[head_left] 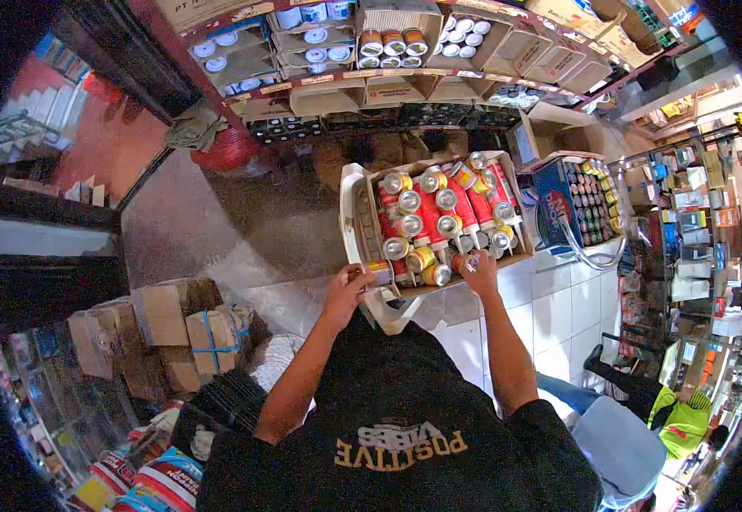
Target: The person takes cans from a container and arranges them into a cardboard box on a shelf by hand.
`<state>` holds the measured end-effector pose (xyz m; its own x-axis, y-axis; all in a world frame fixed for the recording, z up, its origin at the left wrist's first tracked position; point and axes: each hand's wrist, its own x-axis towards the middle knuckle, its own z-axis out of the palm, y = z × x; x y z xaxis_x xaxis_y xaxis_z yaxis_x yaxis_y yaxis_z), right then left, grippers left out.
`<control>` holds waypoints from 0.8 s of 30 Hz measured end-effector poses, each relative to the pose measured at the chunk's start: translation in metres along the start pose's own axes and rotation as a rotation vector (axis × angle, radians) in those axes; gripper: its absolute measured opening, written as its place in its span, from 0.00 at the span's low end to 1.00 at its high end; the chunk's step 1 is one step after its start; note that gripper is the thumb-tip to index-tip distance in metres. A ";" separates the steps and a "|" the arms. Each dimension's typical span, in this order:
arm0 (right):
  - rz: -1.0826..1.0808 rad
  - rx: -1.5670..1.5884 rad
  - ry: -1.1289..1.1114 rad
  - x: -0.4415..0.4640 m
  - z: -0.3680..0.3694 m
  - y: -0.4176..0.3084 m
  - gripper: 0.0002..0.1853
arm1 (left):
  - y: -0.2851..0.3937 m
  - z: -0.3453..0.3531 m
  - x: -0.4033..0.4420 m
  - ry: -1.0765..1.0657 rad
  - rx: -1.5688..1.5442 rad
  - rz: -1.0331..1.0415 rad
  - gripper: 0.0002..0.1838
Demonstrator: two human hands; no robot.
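Note:
In front of me a cardboard box point(518, 181) rests on a white plastic chair point(352, 205). Red tubes with pale nozzles point(426, 213) lie in it, and several small yellow-labelled cans point(408, 200) with metal lids sit on top of them. My left hand point(347, 294) is at the box's near left corner, its fingers closed on a small can point(379, 272) lying on its side. At the near edge, my right hand point(480, 275) grips another small can point(466, 263); its fingers partly cover it.
Right of the box stands a blue carton of small cans point(550, 213) with a curved pale rail point(597, 256). Shelves of cans point(392, 47) line the far side. Taped cardboard boxes point(175, 311) and paint buckets point(166, 478) are at left. A person in a lime top point(678, 422) is at lower right.

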<state>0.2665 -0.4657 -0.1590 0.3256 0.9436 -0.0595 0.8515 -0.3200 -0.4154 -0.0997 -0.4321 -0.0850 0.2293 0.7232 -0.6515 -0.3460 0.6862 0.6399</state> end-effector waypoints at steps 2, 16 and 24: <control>-0.151 0.040 0.071 -0.005 0.004 0.006 0.32 | 0.004 0.002 0.001 -0.007 0.029 -0.012 0.20; -0.105 0.160 -0.242 0.014 -0.029 0.021 0.29 | -0.065 0.075 0.013 0.216 -0.231 0.148 0.23; -0.260 0.291 -0.332 0.021 -0.052 0.044 0.29 | -0.102 0.185 0.021 0.309 -0.034 0.358 0.13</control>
<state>0.3322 -0.4640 -0.1318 -0.0703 0.9800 -0.1863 0.7219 -0.0789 -0.6875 0.1089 -0.4721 -0.0888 -0.1891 0.8531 -0.4864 -0.3847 0.3914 0.8360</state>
